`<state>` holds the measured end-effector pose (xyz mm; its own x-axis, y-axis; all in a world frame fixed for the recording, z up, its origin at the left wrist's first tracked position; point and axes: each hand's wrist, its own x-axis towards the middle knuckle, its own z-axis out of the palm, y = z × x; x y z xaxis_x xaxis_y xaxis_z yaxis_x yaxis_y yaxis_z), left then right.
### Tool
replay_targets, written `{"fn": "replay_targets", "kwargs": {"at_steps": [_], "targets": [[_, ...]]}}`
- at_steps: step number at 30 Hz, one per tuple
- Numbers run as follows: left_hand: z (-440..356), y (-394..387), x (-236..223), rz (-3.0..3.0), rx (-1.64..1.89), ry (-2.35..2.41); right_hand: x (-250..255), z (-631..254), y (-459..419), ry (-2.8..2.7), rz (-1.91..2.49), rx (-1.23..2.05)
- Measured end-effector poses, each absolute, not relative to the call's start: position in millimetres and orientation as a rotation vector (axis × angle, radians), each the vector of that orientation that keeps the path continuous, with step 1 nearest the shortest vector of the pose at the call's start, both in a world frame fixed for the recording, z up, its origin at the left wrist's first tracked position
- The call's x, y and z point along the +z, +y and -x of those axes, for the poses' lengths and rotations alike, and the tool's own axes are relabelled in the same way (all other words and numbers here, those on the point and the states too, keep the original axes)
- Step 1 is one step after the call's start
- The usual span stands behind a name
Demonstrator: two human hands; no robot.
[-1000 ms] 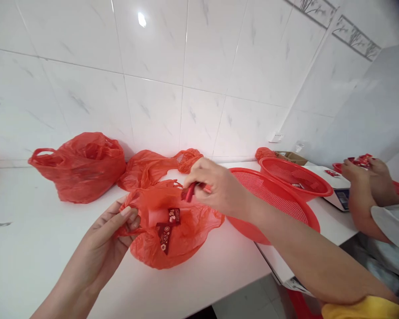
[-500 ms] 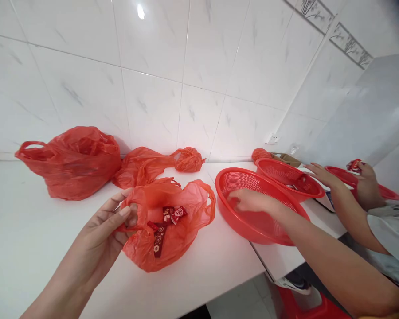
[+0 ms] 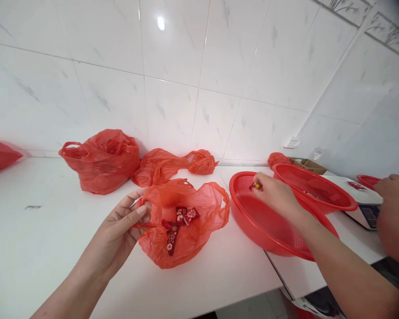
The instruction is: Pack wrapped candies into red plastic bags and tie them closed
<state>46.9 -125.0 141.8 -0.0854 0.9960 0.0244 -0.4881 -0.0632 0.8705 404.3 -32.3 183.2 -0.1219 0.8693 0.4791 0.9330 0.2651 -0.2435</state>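
The left hand pinches the near-left rim of the open bag, thumb and fingers closed on the thin plastic and holding the mouth spread. Inside the bag lie a few red sweets, just right of the left fingertips; the darkest wrapper runs lengthwise from the bag's middle toward its near edge. The bag sits on the white counter.

The right hand is over the near basket, to the right of the bag and apart from it. Its fingertips are drawn narrow on 1 small piece with red and yellow showing, held above the basket's far-left rim. So the bag's mouth lies to the left of that piece, and the left hand is the nearer one to the bag.

Farther back, a 2nd basket overlaps the first; 2 more bags rest by the wall. At far right, another person's hand is by a scale.
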Motion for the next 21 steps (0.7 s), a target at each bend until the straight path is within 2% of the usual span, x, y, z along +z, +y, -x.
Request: {"fn": "replay_targets", "kwargs": {"at_steps": [5,8,11,13,17,19,21], "targets": [[-47.0,-128.7,149.4,-0.829,1.529,0.825,225.0,-353.4,-82.7,-1.529,1.079,-0.462],[-44.4,-133.4,151.3,-0.839,1.55,0.856,219.2,-318.1,-102.5,-1.718,0.763,-0.429],[-39.6,-137.4,151.1,-0.904,1.559,0.899,196.3,-293.5,-104.6,-2.187,0.857,-0.281],[-36.5,-138.9,151.2,-1.018,1.547,0.985,180.7,-285.6,-102.8,-2.312,0.935,-0.224],[-35.9,-149.5,158.2,-1.535,1.55,1.425,160.5,-284.3,-106.7,-2.021,0.921,-0.218],[-38.0,-165.7,163.3,-1.821,1.675,1.691,153.8,-285.0,-111.5,-1.868,0.899,-0.251],[-40.0,-189.3,164.4,-1.942,1.786,1.757,146.9,-283.8,-115.7,-1.763,0.904,-0.289]]}}
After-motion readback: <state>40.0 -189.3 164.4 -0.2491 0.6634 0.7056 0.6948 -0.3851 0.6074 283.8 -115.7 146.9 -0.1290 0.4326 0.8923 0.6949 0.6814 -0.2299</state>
